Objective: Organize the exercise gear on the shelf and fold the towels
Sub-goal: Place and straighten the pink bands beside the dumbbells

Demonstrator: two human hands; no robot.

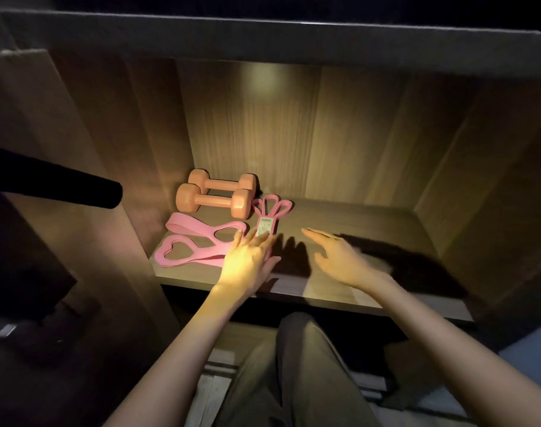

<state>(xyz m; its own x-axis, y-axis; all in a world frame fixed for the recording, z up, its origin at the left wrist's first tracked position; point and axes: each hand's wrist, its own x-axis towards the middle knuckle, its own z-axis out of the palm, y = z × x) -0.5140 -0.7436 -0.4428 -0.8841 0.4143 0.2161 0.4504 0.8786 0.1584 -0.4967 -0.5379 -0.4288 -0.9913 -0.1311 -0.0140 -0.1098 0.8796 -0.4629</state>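
Looking down into the wooden shelf [355, 229], we see the exercise gear gathered at its left end. Two orange dumbbells lie side by side against the back corner, the rear dumbbell [223, 181] touching the front dumbbell [213, 201]. Just in front of them a pink stretch band [198, 238] with heart-shaped cut-outs lies flat near the shelf's front edge. A second pink band [270, 211] lies beside the front dumbbell, its loops fanned toward the back and a white label [264, 228] on its near end.

Our left hand [250, 257] is flat, palm down, fingers straight and slightly spread; the fingertips rest on the labelled band and on the end of the other band, gripping neither. Our right hand [340, 257] is over the bare middle of the shelf, fingers straight and relaxed, holding nothing. It is blurred, and we cannot tell whether it touches the board.
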